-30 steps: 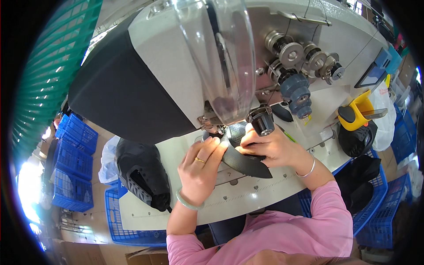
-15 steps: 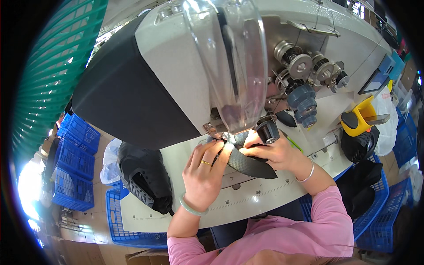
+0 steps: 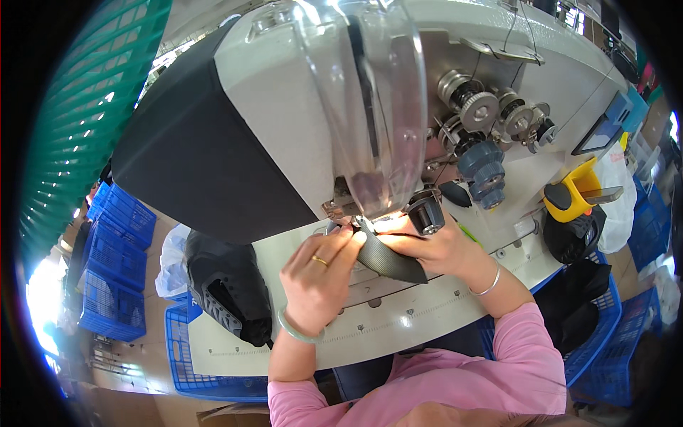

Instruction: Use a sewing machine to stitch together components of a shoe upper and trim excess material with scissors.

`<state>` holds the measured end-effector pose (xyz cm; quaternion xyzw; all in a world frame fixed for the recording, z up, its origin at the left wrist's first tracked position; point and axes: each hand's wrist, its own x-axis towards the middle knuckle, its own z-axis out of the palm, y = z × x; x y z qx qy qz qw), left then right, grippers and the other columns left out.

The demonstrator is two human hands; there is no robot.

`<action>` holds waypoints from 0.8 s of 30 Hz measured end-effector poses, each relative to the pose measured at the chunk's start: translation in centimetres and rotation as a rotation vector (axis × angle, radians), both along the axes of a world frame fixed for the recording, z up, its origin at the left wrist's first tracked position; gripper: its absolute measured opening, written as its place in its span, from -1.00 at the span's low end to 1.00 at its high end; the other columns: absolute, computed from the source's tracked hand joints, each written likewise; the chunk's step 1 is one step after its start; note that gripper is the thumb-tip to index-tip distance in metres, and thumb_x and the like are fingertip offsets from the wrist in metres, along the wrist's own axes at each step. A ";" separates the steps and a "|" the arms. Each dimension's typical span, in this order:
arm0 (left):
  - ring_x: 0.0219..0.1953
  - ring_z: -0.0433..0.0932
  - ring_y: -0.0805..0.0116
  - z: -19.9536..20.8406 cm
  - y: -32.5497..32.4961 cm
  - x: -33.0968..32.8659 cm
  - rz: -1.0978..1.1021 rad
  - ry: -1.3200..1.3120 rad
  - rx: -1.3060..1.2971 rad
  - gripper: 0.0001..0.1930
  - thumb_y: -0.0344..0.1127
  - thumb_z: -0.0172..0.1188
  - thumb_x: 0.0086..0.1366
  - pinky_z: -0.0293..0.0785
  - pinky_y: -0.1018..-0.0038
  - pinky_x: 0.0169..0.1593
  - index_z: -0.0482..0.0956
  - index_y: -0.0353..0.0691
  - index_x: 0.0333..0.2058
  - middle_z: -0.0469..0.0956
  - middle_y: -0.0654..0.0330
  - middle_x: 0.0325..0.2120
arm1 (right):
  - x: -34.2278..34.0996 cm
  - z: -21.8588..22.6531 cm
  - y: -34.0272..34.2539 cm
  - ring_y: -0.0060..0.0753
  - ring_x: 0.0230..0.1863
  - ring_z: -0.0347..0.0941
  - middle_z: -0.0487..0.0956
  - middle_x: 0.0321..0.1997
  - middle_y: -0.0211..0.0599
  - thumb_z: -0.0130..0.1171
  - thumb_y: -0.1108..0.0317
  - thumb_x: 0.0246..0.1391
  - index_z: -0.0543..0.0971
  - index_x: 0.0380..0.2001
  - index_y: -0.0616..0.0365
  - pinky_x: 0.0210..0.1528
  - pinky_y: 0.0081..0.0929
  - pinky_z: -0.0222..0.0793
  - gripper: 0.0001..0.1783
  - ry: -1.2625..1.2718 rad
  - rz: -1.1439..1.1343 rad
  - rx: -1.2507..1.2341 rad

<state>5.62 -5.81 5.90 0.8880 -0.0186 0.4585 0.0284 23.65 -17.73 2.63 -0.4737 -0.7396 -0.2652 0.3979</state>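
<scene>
Under the head of a white sewing machine, a dark grey, ribbed fabric piece lies at the needle area, its curved end pointing toward me. My left hand pinches its left edge with thumb and fingertips close to the presser foot. From the other side, my right hand has thumb and fingers closed on the fabric's upper right part. The machine's clear guard and a dark roller-like fitting hide the needle and some right fingertips.
Left of my hands, black shoe uppers are piled on the white table. Thread tension dials jut out at right, beyond them a yellow holder. Blue crates stand below the table and farther left.
The fabric's free end has swung slightly left and nearer the left hand. My right fingers have slid forward along it, and the left fingertips sit lower. The whole view has shifted a little.
</scene>
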 end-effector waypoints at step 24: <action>-0.21 0.54 0.25 -1.2 -1.0 -0.2 0.172 0.041 0.032 -0.69 -0.55 0.22 -0.12 0.55 0.41 -0.25 0.62 -0.26 -0.29 0.51 0.21 -0.27 | -1.4 -0.9 -0.5 -0.23 -0.12 0.33 0.47 -0.21 -0.42 0.21 0.34 -0.25 0.62 -0.29 0.20 -0.06 -0.07 0.24 -0.66 -0.042 -0.137 0.016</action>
